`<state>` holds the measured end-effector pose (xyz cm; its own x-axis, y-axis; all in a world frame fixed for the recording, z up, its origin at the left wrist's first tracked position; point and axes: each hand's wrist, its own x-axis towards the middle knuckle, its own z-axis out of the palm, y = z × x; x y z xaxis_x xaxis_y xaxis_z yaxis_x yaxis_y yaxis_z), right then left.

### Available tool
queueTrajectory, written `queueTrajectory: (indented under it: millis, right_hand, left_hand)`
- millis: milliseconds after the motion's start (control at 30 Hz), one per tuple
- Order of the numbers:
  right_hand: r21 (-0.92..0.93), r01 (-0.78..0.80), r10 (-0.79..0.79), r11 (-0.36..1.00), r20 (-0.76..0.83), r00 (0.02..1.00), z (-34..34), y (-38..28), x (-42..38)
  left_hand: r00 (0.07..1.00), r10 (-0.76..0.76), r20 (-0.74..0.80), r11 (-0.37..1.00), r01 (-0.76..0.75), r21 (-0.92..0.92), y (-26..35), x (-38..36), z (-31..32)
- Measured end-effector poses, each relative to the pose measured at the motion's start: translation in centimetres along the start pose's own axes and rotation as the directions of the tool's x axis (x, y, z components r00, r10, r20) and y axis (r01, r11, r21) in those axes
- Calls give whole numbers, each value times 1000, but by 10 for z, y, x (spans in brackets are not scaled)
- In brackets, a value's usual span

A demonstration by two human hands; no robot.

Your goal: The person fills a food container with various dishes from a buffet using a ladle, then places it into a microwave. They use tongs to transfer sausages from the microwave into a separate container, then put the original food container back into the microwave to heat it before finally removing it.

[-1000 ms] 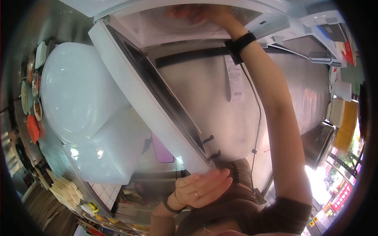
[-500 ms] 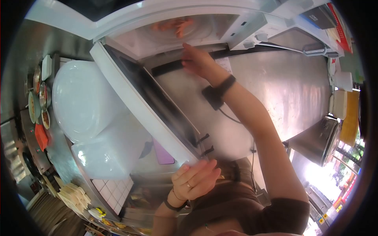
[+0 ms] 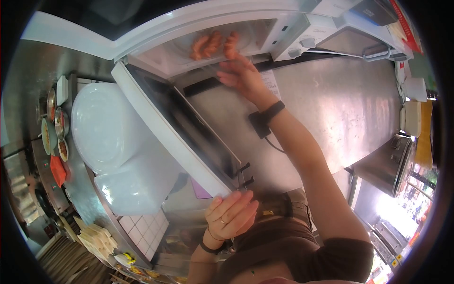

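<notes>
Out of the microwave (image 3: 189, 29) has come the right hand (image 3: 243, 79). Now the head view shows it by the front edge, its grip open and empty. Orange food pieces (image 3: 213, 44) lie inside, near the middle. The left hand (image 3: 231, 217) is at the free edge of the door (image 3: 158, 132); I cannot tell if its grip holds on.

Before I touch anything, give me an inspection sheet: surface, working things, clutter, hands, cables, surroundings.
Surface: steel counter, shiny, faintly marked.
Working things: orange-brown pieces, apparently food, inside the microwave; its door stands open.
Clutter: translucent containers and a flat purple item beside the door.
Hands: left hand at the door's edge, grip unclear; right hand at the microwave's opening, fingers apart.
Cables: thin dark cord, partly hidden by the right arm.
Surroundings: dishes at picture left, steel pot at right.
</notes>
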<state>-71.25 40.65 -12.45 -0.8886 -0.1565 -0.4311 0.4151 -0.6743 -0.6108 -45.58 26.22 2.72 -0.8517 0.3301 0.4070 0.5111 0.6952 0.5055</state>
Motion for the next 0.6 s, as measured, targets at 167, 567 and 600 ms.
queueTrajectory:
  millis: [167,567,600]
  right_hand:
    - [47,-42,37,998,105,994,-10,6,-11]
    - [-111,-19,31,994,108,994,-43,-27,-126]
    - [-124,-19,32,992,105,994,-46,-37,-142]
  left_hand:
    - [1000,8,-6,1000,-8,-6,-1,0,0]
    - [999,20,45,999,-18,-40,-4,-1,-2]
    - [999,16,36,999,-15,-49,-2,1,-2]
